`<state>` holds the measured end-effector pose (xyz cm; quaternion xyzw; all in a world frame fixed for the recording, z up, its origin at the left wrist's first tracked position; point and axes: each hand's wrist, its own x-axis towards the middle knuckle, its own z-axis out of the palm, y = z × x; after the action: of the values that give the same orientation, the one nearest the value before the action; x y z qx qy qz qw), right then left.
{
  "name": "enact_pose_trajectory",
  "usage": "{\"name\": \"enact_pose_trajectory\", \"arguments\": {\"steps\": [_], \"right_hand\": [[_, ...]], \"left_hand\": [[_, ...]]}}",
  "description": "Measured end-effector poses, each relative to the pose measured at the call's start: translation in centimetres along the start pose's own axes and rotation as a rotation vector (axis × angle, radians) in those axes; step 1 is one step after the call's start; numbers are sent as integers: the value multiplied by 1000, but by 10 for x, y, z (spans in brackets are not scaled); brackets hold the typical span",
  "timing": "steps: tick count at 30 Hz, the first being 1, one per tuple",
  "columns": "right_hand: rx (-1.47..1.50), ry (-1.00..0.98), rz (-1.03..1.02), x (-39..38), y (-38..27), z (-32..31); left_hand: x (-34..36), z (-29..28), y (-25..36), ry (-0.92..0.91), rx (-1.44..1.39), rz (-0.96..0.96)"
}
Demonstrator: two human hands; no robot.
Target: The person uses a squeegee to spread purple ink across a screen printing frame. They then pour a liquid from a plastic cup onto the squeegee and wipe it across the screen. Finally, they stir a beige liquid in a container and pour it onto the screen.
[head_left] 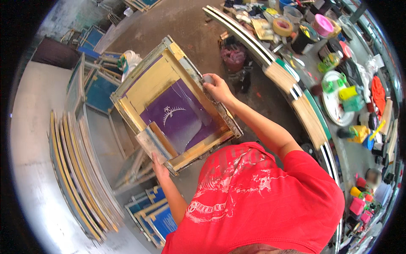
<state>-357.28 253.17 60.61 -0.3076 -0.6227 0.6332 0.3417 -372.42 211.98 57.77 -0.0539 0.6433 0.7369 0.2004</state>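
Note:
A screen printing frame (195,155), its wood edged with yellowish tape, is held up at a slant before my body. Its purple mesh (179,114) carries a small pale curved spiky design. My right hand (218,89) is closed on the frame's right side, and a small greyish piece (207,79) shows at its fingertips; I cannot tell what that is. Across the frame's lower left corner lies a wide squeegee (151,144). My left hand (160,169) grips its lower end against the frame, with most fingers hidden underneath.
To my left, several flat framed screens (80,169) stand in a row. Blue screens (163,220) lean below, others (101,93) beyond. On the right runs a long bench with striped rails (281,76), tape roll (282,27), pink bowl (323,25) and white tray (336,99). A bucket (233,57) stands beneath.

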Motion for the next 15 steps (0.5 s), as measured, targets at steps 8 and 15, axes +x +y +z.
{"name": "enact_pose_trajectory", "arguments": {"steps": [8,15], "right_hand": [[-156,-98,11,240,10,100],[-200,-241,-99,402,19,179]], "left_hand": [[207,94,5,105,67,-69],[341,107,-24,-66,85,-3]]}}
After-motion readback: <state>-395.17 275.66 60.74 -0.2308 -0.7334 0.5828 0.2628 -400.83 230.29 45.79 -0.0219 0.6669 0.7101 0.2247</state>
